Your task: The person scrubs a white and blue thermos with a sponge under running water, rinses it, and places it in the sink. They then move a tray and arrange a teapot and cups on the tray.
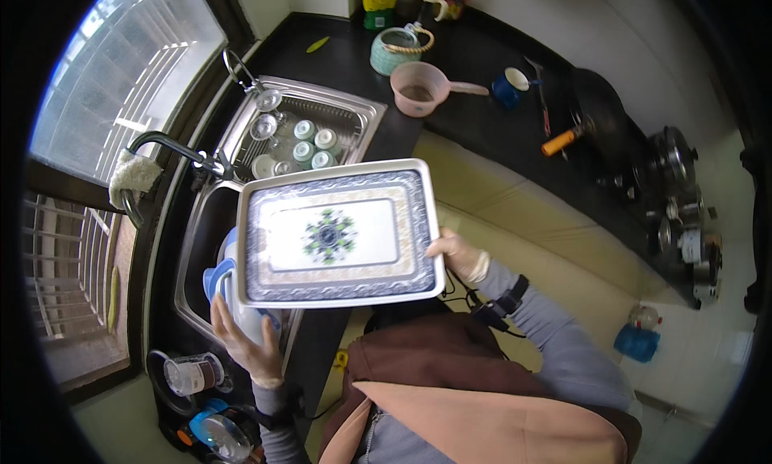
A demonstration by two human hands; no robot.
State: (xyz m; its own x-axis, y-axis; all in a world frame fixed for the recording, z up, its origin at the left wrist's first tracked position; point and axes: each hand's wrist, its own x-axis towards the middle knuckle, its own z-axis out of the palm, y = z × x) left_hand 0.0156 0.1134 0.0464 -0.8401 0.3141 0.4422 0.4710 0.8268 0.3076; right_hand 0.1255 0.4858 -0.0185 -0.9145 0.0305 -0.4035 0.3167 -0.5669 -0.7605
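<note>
My right hand (461, 254), in what looks like a thin pale glove, grips the right edge of a rectangular white tray (374, 238). The tray has a blue patterned border and a green-and-navy flower motif in its middle. It is held up over the sink basin (196, 283) and the counter's front edge. Below the tray's lower left corner, my left hand (247, 343) has its fingers apart and holds nothing. Close to those fingers is a white and light-blue plastic pitcher (241, 319) in the basin, partly hidden by the tray and the hand.
Upturned cups (304, 141) and stemmed glasses (263, 127) stand in the drainer side. A black faucet (175, 141) arches nearby. Beyond are a pink ladle (416, 90), a teal pot (389, 54) and a blue mug (506, 90). A clear container (193, 373) stands at lower left.
</note>
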